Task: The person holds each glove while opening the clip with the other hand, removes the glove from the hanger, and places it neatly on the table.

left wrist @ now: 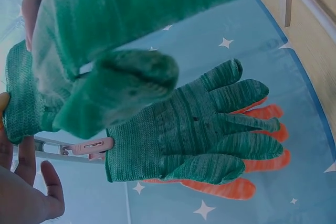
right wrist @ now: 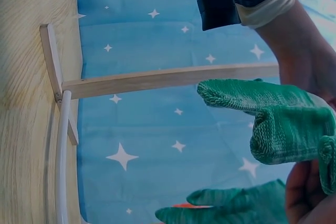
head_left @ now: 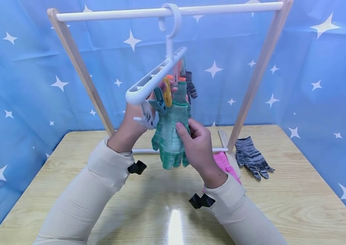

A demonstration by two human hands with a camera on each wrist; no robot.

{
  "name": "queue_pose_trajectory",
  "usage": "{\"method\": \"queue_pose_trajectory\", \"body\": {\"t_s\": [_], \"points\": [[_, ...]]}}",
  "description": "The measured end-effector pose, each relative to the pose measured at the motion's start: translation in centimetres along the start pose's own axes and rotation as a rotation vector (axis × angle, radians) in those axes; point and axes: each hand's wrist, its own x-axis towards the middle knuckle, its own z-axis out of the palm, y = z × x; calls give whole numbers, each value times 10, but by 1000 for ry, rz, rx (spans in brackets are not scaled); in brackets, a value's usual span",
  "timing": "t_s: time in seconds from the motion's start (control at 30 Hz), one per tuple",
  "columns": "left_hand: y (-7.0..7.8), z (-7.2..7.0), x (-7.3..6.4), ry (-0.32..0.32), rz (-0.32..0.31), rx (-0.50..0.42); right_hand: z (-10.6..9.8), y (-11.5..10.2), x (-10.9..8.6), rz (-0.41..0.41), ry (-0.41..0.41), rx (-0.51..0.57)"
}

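My right hand (head_left: pixel 199 146) pinches a green striped knit glove (head_left: pixel 173 136) at its side, thumb in front. The glove hangs fingers down below a white clip hanger (head_left: pixel 154 76). My left hand (left wrist: pixel 26 198) holds the same glove's cuff, its fingers partly hidden behind a yellow clip (head_left: pixel 167 93) in the head view. Beside it on the hanger are a teal clip (head_left: pixel 159 100) and a light grey clip (head_left: pixel 146 114). In the left wrist view, a pink clip (left wrist: pixel 94 146) grips another green glove (left wrist: pixel 184 129), with an orange glove (left wrist: pixel 270 163) behind.
The hanger hooks over the white bar of a wooden-legged rack (head_left: pixel 228 9). A dark grey glove (head_left: pixel 192 90) hangs at its far end. On the table (head_left: pixel 301 190), at right, lie another grey striped glove (head_left: pixel 251 156) and a pink glove (head_left: pixel 226 165). A blue starry curtain (head_left: pixel 314 61) stands behind.
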Motion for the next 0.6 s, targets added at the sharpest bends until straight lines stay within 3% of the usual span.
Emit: {"method": "queue_pose_trajectory", "body": {"t_s": [0.1, 0.17, 0.3, 0.43, 0.53, 0.6], "points": [[-1, 0, 0, 4, 60, 39, 1, 0, -1, -5, -4, -4], [0, 0, 0, 2, 82, 13, 2, 0, -1, -7, -6, -5], [3, 3, 1, 2, 33, -87, 3, 1, -1, -8, -9, -3], [9, 9, 1, 81, -68, -114, 4, 2, -2, -7, -25, 3], [14, 13, 1, 128, -103, 8, 4, 2, -3, 3, -45, 6], [16, 15, 0, 113, -90, 141, 5, 2, -3, 12, -54, 0]]}}
